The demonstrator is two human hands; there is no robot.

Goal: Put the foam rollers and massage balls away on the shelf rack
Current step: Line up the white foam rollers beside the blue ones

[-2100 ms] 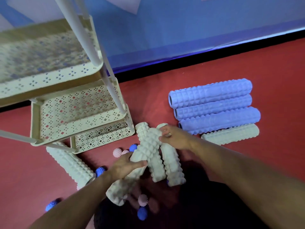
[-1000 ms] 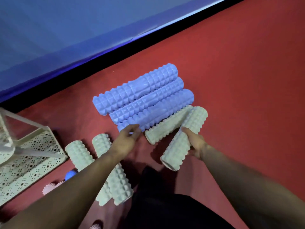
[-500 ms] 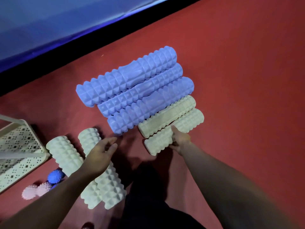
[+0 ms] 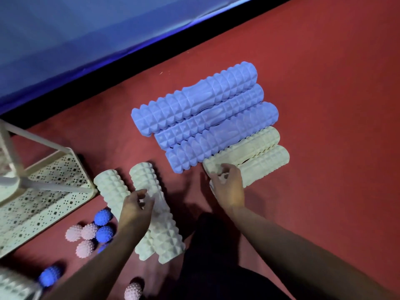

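Matt knobbed foam: blue rollers [image 4: 205, 118], cream rollers [image 4: 255, 154] at 3 o'clock. Spiky rubbery-looking massage balls [image 4: 89, 232] at 8 o'clock. Perforated cream shelf rack [image 4: 43, 198], satin finish, material unclear. Red floor [image 4: 324, 105], matt, finely textured.

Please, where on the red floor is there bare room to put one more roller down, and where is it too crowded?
Bare red floor lies right of the row of blue rollers and white rollers, and between that row and the black wall strip. It is crowded beside the shelf rack: two white rollers and the spiky balls fill that corner.
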